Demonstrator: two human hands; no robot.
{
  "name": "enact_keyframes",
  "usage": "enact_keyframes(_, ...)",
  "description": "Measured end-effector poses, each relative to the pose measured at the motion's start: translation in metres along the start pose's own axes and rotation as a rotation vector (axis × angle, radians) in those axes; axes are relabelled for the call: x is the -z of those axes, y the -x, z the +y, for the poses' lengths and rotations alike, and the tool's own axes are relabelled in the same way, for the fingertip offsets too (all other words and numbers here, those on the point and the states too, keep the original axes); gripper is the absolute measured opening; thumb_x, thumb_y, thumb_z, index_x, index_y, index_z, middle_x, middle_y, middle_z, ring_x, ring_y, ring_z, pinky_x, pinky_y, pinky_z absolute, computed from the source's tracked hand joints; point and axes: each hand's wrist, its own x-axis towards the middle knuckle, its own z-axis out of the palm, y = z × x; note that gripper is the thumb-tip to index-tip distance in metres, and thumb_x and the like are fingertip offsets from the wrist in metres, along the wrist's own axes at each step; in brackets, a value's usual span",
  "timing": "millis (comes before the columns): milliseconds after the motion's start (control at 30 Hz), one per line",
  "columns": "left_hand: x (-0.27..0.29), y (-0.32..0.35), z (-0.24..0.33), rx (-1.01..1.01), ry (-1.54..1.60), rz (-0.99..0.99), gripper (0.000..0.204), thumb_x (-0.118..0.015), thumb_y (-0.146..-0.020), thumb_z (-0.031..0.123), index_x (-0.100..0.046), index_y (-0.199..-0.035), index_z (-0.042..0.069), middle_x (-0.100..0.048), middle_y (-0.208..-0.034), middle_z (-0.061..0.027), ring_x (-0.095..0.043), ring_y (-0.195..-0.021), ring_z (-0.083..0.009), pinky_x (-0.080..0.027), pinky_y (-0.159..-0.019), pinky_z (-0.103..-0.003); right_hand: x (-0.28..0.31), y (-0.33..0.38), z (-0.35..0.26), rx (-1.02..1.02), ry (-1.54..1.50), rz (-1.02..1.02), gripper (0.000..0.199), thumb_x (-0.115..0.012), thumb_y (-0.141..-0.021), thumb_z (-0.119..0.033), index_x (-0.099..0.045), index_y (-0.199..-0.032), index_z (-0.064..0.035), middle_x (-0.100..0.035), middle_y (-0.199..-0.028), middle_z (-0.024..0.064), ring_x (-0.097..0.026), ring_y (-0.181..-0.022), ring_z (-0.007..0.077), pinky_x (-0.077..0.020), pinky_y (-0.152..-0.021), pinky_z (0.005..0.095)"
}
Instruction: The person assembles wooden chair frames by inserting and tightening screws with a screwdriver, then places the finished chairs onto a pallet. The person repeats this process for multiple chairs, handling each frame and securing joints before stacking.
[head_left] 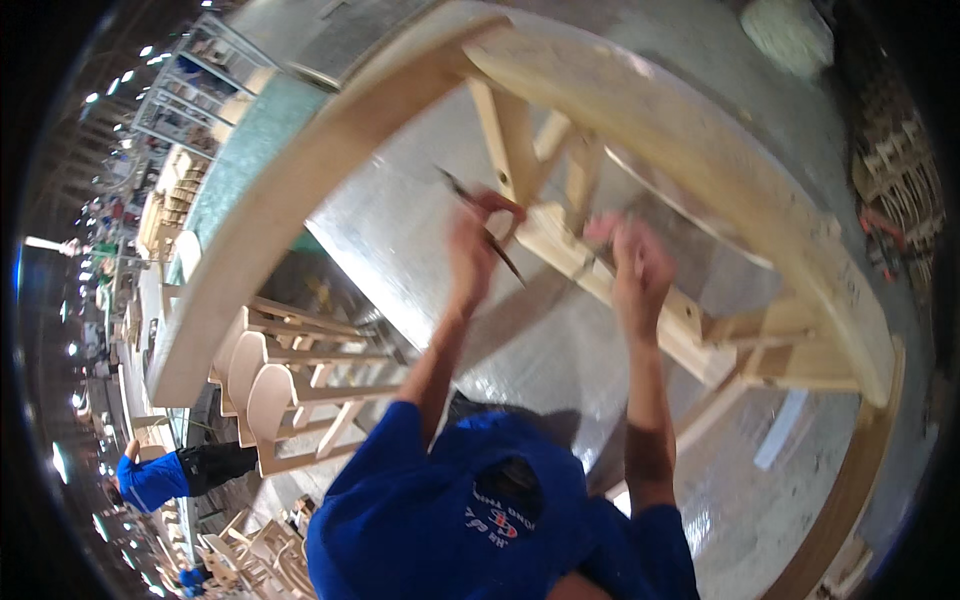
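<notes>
My left hand [472,245] is closed around a thin dark tool [510,264] with a narrow, pointed end; its exact kind is unclear. Just to the right, my right hand [643,262] is curled over a pale wooden beam [563,250], its fingers blurred and bent inward. Whatever they may pinch is too small to make out. The beam has a few holes and belongs to a large wooden frame with slanted braces [505,140]. A wide curved wooden rail [690,130] arches over the far side, and another long curved piece [290,180] runs down the left.
Wooden chair-like frames [270,400] stand in a row at left, near a green-topped table [260,125]. A co-worker in blue [155,480] bends over farther left. Stacked wooden parts [895,170] and a pale bag [788,35] are at far right.
</notes>
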Motion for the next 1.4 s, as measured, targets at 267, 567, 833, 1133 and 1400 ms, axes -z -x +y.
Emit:
enact_keyframes(267,0.068,0.102,0.009,0.828,-0.334,-0.514,0.033,-0.047,-0.094,0.035,-0.051,-0.105,0.005,-0.048,-0.061,-0.0005,-0.047,-0.046,-0.0143,-0.041,-0.042,-0.03,0.117,0.125,-0.087,-0.296,0.534,0.093,0.039,-0.053,-0.08,-0.006,-0.052,-0.118,-0.0003,-0.053,-0.121,0.0149,-0.049,-0.114,0.0285,-0.0389,-0.097,0.0381)
enact_keyframes(567,0.169,-0.119,0.077,0.694,0.025,-0.681,0.065,-0.039,-0.091,0.052,-0.043,-0.126,-0.002,-0.054,-0.107,-0.0155,-0.059,-0.091,-0.0219,-0.052,-0.074,-0.036,0.18,0.178,-0.253,-0.472,0.294,-0.185,0.062,-0.057,-0.082,-0.033,-0.036,-0.133,-0.0045,-0.037,-0.134,0.0153,-0.039,-0.122,0.0326,-0.0402,-0.096,0.0425)
enact_keyframes(833,0.142,-0.04,0.164,0.789,0.211,-0.589,0.045,-0.056,-0.088,0.041,-0.055,-0.101,-0.002,-0.057,-0.074,-0.0062,-0.057,-0.052,-0.0142,-0.046,-0.044,-0.026,0.198,0.258,-0.216,-0.597,-0.026,0.431,0.091,-0.051,-0.077,-0.067,-0.033,-0.136,-0.0013,-0.047,-0.123,0.0172,-0.05,-0.104,0.0304,-0.0453,-0.08,0.0379)
enact_keyframes(1133,0.309,-0.121,0.145,0.632,0.08,-0.421,0.084,-0.075,-0.052,0.022,-0.045,-0.125,-0.005,-0.057,-0.115,-0.0132,-0.059,-0.099,-0.0231,-0.046,-0.089,-0.035,0.003,0.215,-0.203,-0.079,0.417,0.479,0.054,-0.053,-0.079,-0.029,-0.046,-0.121,0.0033,-0.059,-0.097,0.015,-0.058,-0.08,0.0218,-0.0462,-0.073,0.0329)
enact_keyframes(1400,0.513,-0.442,0.061,0.372,-0.131,-0.158,0.06,-0.032,-0.094,0.052,-0.033,-0.139,0.012,-0.04,-0.137,-0.0082,-0.042,-0.124,-0.0244,-0.04,-0.099,-0.041,-0.259,-0.06,-0.073,-0.041,0.458,0.414,0.046,-0.063,-0.068,-0.015,-0.055,-0.11,0.0038,-0.062,-0.088,0.0105,-0.059,-0.078,0.0171,-0.0474,-0.069,0.0295)
